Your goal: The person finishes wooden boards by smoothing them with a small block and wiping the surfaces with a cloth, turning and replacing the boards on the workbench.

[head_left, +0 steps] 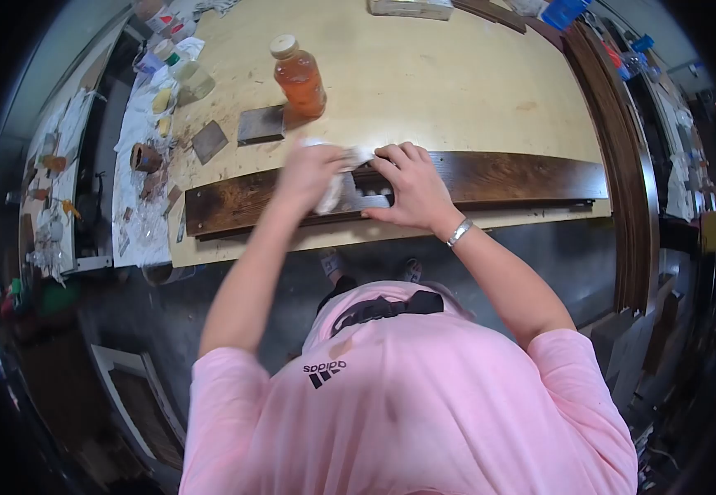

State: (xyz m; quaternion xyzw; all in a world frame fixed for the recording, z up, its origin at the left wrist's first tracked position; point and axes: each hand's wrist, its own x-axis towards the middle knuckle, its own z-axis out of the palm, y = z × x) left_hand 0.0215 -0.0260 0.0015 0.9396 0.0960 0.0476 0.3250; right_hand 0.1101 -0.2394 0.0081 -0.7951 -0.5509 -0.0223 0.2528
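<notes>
A long dark-brown wooden board [515, 177] with a rectangular cut-out near its middle lies across the front of the table. My left hand [313, 169], smeared by motion, holds a crumpled white cloth [331, 195] against the board, left of the cut-out. Over the board just right of the cut-out, my right hand [412, 181] grips it, fingers at the far edge and thumb toward the near side. A metal band circles my right wrist. Behind the board stand a capped clear bottle of orange-brown liquid [302, 87] and a dark rectangular block [261, 125].
The pale table [457, 91] carries a flat dark square [209, 143] at the left. On a white-covered strip [139, 219] beside it sit a brown-stained cup [145, 157] and a greenish bottle [193, 81]. Long dark wooden pieces [622, 165] line the right side.
</notes>
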